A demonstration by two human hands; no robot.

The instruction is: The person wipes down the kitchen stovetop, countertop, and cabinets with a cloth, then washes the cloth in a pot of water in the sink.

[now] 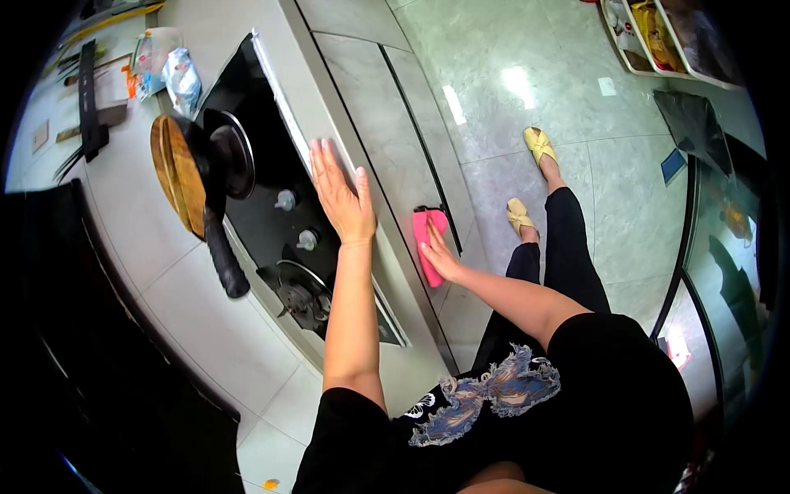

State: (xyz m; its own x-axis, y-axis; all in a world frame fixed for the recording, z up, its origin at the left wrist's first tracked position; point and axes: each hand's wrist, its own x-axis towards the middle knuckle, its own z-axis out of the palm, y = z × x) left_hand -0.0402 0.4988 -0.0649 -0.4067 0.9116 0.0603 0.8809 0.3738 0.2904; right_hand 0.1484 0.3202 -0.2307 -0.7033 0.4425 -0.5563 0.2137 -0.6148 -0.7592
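The shiny gray floor [613, 206] is the biggest thing, and the person stands on it. Next comes the gray cabinet front [370, 82], with a long black handle [417, 136] on it. The pale tabletop [304, 82] sits above that. A black glass stove [257, 218] is set into the tabletop. A black pan [212, 177] with a round, brown, wood-like face is at the stove's far side. A blue and white bag [182, 80] is near one end of the stove.

The left hand [341, 198] lies flat, palm down, on the front strip of the tabletop. Its fingers are close together and its thumb sticks out. The pink cloth [429, 262] is on the cabinet front, at the end of the handle. The right hand [440, 253] lies on the cloth, touching it; I cannot tell if its fingers pinch it. Two yellow slippers [540, 144] are on the feet. Smallest are two round, see-through knobs [285, 200] on the stove.
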